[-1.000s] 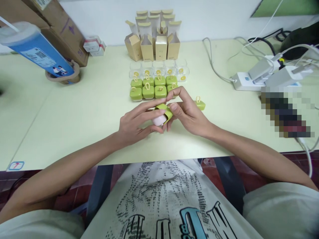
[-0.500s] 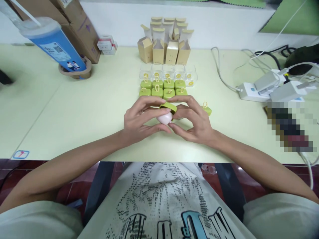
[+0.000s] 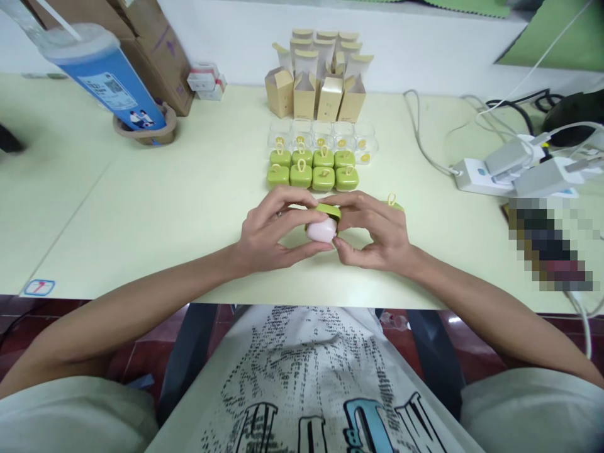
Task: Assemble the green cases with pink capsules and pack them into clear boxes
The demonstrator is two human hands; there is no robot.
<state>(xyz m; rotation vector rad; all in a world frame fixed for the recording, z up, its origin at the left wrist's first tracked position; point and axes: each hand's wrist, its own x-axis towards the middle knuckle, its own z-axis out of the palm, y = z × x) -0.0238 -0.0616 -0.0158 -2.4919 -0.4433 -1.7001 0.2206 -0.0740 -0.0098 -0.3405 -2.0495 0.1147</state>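
Observation:
Between my two hands is a small green case (image 3: 329, 209) with its opening towards me. A pale pink, smooth rounded piece (image 3: 321, 231) sits at that opening, partly inside it. My left hand (image 3: 271, 228) pinches the pink piece between thumb and forefinger, and its other fingers reach the case's upper edge. My right hand (image 3: 377, 229) grips the green case from the right side, with the thumb low near the pink piece. Behind my right hand, another green case (image 3: 393, 205) with a cream loop is mostly hidden. Several closed green cases (image 3: 301, 176) stand in two rows just beyond my hands.
Clear containers (image 3: 322, 135) with yellow labels line up behind the green cases. Open cardboard boxes (image 3: 306, 94) stand at the wall. A blue cup (image 3: 111, 85) leans in a holder at left; a power strip (image 3: 481, 176) with chargers lies at right.
The view has shifted slightly. The green case has tipped, and the pink piece now sits further up against its opening. Both hands keep their hold.

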